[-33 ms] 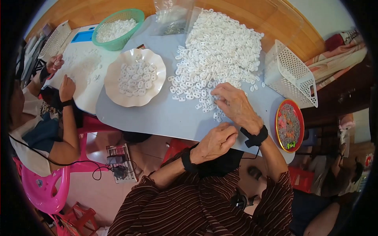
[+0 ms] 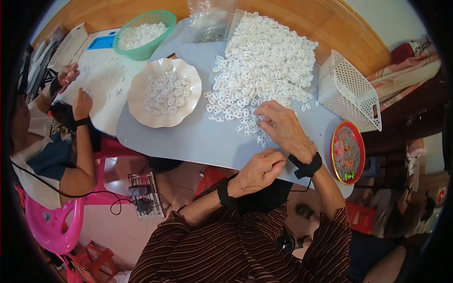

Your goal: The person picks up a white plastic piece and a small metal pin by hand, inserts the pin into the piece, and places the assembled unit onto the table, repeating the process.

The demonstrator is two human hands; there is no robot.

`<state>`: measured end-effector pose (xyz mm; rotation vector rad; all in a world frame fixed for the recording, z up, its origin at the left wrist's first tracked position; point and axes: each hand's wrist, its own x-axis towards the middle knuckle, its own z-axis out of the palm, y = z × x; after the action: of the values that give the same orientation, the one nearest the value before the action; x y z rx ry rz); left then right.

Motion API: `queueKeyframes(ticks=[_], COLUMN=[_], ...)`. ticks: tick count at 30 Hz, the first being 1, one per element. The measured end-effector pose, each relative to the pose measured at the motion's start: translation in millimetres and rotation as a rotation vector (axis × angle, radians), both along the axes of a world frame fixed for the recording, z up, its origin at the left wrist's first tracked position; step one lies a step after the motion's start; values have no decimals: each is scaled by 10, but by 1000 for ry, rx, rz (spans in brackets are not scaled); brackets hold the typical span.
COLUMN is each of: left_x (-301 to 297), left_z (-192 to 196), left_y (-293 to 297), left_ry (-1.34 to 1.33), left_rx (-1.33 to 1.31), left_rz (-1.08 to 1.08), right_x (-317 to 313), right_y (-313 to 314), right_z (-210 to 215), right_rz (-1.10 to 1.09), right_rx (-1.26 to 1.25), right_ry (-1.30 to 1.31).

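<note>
White plastic rings (image 2: 264,66) lay in a broad heap on the far half of the grey surface (image 2: 188,137), thinning to loose pieces just ahead of your hands. Your right hand (image 2: 283,127) rested palm down at the heap's near edge, its fingers (image 2: 262,113) drawn together over a few stray rings; whether they pinched 1 I cannot tell. Your left hand (image 2: 257,172) hovered at the surface's near edge, fingers curled inward, and what they enclosed was hidden. A cream scalloped plate (image 2: 141,113) holding more rings sat left of the heap, a green basket (image 2: 163,45) beyond it. A white perforated basket (image 2: 351,92) and a red dish (image 2: 335,141) stood to your right. Another person's hands (image 2: 82,104) worked at the far left.
</note>
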<state>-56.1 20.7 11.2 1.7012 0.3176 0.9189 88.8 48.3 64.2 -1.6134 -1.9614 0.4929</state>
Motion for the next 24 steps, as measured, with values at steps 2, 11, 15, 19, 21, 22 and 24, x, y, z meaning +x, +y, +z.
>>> queueKeyframes(ticks=[2,11,15,19,21,22,24], left_x=[-153,-1114,-1484,-1836,-1980,-2038,-2092], left_z=[76,304,364,398,358,308,225], left_y=[33,202,414,609,677,698,675], left_ry=[-15,-323,-493,-741,-788,-795,-818], left_rx=[-129,-464,-367,-424,-511,-522,-562], left_rz=[-41,275,468,538,547,542,535], right_x=[-83,-598,-982,-1258,-1364,-1402,-1449], right_y=[19,161,261,356,379,386,396], right_z=[63,227,332,296,281,263,225], right_rz=[7,-42,-25,26,-7,-1,21], right_rx=[-35,-275,-332,-367,-400,-405,-410], right_ry=[110,699,1059,1112,1148,1144,1131])
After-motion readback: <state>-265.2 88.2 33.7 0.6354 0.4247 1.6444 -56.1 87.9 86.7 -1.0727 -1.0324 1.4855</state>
